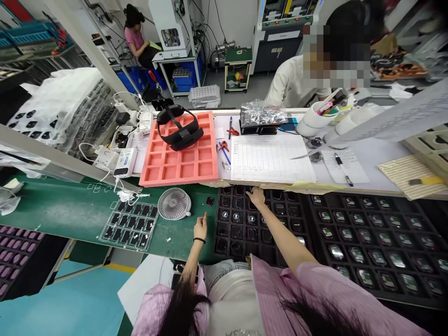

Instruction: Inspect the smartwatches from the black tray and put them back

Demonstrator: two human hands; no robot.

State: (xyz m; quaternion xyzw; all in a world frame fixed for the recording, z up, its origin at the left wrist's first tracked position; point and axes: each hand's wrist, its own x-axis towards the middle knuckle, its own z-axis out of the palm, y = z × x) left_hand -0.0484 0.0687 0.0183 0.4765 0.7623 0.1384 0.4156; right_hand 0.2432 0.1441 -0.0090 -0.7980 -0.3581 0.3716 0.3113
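Note:
My left hand (200, 229) is closed round a small orange stick (205, 214) that points up from the fingers, above the green bench mat. Just beyond it a single dark square watch-like piece (210, 201) lies on the mat. My right hand (257, 197) reaches over the black foam tray (229, 255) to its far row, thumb apart from the fingers. What lies under those fingertips is hidden. Square watch-like units fill the tray's cells, and a few, such as a lit watch unit (252, 218), show a white pattern.
A round fan (174, 204) and a clear blister tray (130, 225) stand to the left. A second black tray (380, 254) holds more units at right. The raised shelf carries a pink tray (178, 172) with a headset, and a paper form (273, 158). A co-worker (290, 79) sits opposite.

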